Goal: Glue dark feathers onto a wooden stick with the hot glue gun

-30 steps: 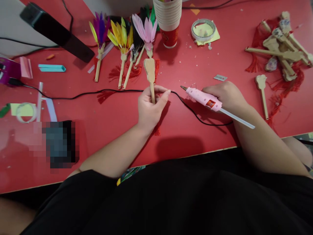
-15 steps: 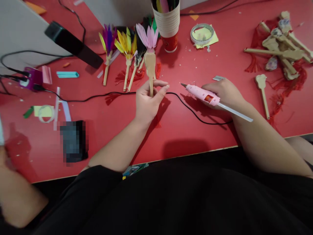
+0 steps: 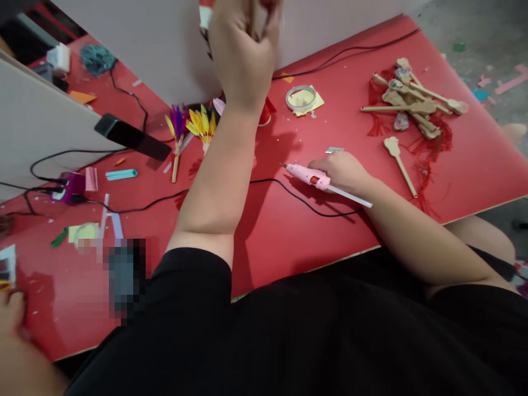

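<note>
Across a red tabletop [image 3: 284, 242] backed by a pale grey panel [image 3: 322, 27], the raised left hand [image 3: 243, 63] seems closed on a slim tan wooden piece [image 3: 253, 21] – cut off by the upper edge – while the right hand [image 3: 342, 169] grips a pink glue gun [image 3: 303, 174] with a translucent glue stick [image 3: 350, 196]. Farther out, a purple-and-yellow-feathered wooden stick [image 3: 176, 157] and a yellow-feathered one [image 3: 202, 126] look done, whereas the heap of tan wooden sticks with red tassels [image 3: 414, 105] and the single bare wooden stick [image 3: 400, 164] show no feathers – the work seems only partly through.
</note>
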Available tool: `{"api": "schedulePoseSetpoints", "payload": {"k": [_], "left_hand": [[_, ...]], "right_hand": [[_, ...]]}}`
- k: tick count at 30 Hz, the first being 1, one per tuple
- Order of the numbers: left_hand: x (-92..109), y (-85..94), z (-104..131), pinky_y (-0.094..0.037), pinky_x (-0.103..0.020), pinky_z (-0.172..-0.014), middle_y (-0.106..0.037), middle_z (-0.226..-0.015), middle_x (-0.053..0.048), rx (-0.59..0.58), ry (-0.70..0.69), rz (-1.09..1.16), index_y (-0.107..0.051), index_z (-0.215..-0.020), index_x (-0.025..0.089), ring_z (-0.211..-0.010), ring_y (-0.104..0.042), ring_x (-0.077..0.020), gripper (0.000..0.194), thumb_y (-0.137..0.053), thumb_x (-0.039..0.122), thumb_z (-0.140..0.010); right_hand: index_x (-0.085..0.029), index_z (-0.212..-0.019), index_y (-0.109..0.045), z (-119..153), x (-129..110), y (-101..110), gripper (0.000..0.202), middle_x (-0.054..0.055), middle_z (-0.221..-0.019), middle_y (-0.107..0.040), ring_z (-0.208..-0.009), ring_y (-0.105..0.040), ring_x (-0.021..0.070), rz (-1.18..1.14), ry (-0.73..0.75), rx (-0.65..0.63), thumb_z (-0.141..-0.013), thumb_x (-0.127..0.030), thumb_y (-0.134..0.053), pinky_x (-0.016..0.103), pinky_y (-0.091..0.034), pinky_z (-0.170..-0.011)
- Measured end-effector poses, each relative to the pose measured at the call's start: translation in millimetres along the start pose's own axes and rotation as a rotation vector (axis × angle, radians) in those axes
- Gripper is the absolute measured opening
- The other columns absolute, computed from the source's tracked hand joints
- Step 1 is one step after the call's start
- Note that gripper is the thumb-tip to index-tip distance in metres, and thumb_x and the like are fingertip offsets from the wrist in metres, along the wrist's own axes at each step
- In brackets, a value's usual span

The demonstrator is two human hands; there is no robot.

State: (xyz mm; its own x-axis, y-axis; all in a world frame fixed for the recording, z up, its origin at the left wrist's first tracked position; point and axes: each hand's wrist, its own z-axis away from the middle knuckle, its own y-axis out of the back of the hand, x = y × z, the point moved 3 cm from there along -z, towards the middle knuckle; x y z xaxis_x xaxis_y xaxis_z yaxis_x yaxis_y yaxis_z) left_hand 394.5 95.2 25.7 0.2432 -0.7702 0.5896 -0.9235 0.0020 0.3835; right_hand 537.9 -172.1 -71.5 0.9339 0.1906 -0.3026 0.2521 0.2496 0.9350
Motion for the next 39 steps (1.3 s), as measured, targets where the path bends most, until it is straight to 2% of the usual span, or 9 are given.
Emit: {"api": "schedulePoseSetpoints", "payload": {"k": [3,7,11,19,24,28,32,34,39], "left_hand": [[36.6,-6.9,18.7,-0.067,-0.058,-0.118,-0.096,-0.122,-0.005,-0.363,0.3,-0.372,-0.096,-0.124,0.015,-0.121,-0.088,-0.0321,0.036,-0.085,-0.01,-0.1],[91.7,23.0,24.4,-0.066,-0.049,-0.114,-0.097,-0.128,0.003,-0.266,0.005,-0.311,-0.098,-0.135,0.019,-0.129,-0.092,-0.0289,0.038,-0.074,0.006,-0.109],[98.9,35.6,13.2,-0.064,-0.044,-0.106,-0.095,-0.114,0.002,-0.255,-0.03,-0.335,-0.098,-0.122,0.014,-0.118,-0.091,-0.0276,0.027,-0.077,0.005,-0.106],[45.5,-7.0,7.3,-0.061,-0.043,-0.102,-0.096,-0.109,0.002,-0.223,0.29,-0.434,-0.092,-0.105,0.022,-0.106,-0.083,-0.0226,0.021,-0.104,0.007,-0.096],[5.1,-32.2,-3.4,-0.059,-0.035,-0.119,-0.096,-0.127,0.005,-0.323,0.419,-0.22,-0.087,-0.137,0.02,-0.118,-0.084,-0.0132,0.056,-0.082,-0.02,-0.099],[-21.8,-40.4,-6.2,-0.052,-0.039,-0.124,-0.089,-0.136,0.005,-0.313,0.516,-0.355,-0.086,-0.12,0.027,-0.112,-0.067,-0.0152,0.049,-0.107,-0.002,-0.087],[-61.1,-56.5,2.9,-0.053,-0.042,-0.119,-0.081,-0.099,0.005,-0.32,0.585,-0.362,-0.076,-0.094,0.03,-0.101,-0.055,-0.0188,0.066,-0.124,0.009,-0.054],[-76.6,-68.1,6.2,-0.056,-0.043,-0.115,-0.078,-0.091,0.004,-0.343,0.47,-0.243,-0.069,-0.087,0.032,-0.102,-0.062,-0.0214,0.065,-0.125,0.021,-0.056],[-101.3,-76.4,12.6,-0.056,-0.046,-0.123,-0.084,-0.102,-0.006,-0.386,0.563,-0.333,-0.07,-0.09,0.029,-0.121,-0.076,-0.0261,0.051,-0.117,0.029,-0.069]], "right_hand": [[-0.023,-0.106,-0.083,0.5,-1.4,0.7,0.03,0.011,-0.093,-0.083,-0.082,-0.067,0.0269,-0.015,-0.014,-0.01,-0.098,-0.046,-0.065,0.038,-0.029,-0.073],[-0.023,-0.103,-0.082,0.0,-4.1,2.5,0.03,0.011,-0.091,-0.082,-0.08,-0.065,0.0266,-0.047,0.001,-0.005,-0.103,-0.047,-0.064,0.038,-0.028,-0.073],[-0.023,-0.101,-0.081,-1.4,-5.4,2.0,0.028,0.011,-0.093,-0.082,-0.08,-0.066,0.0267,-0.019,-0.002,-0.016,-0.099,-0.047,-0.066,0.038,-0.028,-0.072],[-0.021,-0.109,-0.084,-0.5,-7.0,0.0,0.038,0.013,-0.097,-0.085,-0.083,-0.067,0.0274,0.04,-0.02,-0.034,-0.103,-0.052,-0.063,0.038,-0.029,-0.072],[-0.021,-0.11,-0.084,-0.2,-10.9,4.0,0.036,0.014,-0.1,-0.086,-0.084,-0.068,0.0274,0.043,-0.04,-0.058,-0.105,-0.05,-0.064,0.037,-0.029,-0.072],[-0.022,-0.108,-0.083,0.0,-14.9,8.8,0.041,0.014,-0.1,-0.086,-0.086,-0.07,0.0281,0.024,-0.03,-0.074,-0.11,-0.056,-0.062,0.037,-0.028,-0.072],[-0.021,-0.112,-0.084,2.0,-17.9,10.5,0.041,0.016,-0.104,-0.088,-0.091,-0.074,0.0303,0.031,-0.028,-0.089,-0.111,-0.057,-0.064,0.038,-0.029,-0.072],[-0.021,-0.115,-0.084,2.6,-17.8,10.3,0.035,0.016,-0.109,-0.09,-0.095,-0.077,0.0314,0.032,-0.021,-0.092,-0.108,-0.052,-0.07,0.038,-0.029,-0.073],[-0.017,-0.131,-0.082,-0.4,-15.0,8.3,0.035,0.017,-0.123,-0.09,-0.109,-0.08,0.0334,-0.016,0.066,-0.037,-0.098,-0.02,-0.072,0.039,-0.036,-0.083]]}}
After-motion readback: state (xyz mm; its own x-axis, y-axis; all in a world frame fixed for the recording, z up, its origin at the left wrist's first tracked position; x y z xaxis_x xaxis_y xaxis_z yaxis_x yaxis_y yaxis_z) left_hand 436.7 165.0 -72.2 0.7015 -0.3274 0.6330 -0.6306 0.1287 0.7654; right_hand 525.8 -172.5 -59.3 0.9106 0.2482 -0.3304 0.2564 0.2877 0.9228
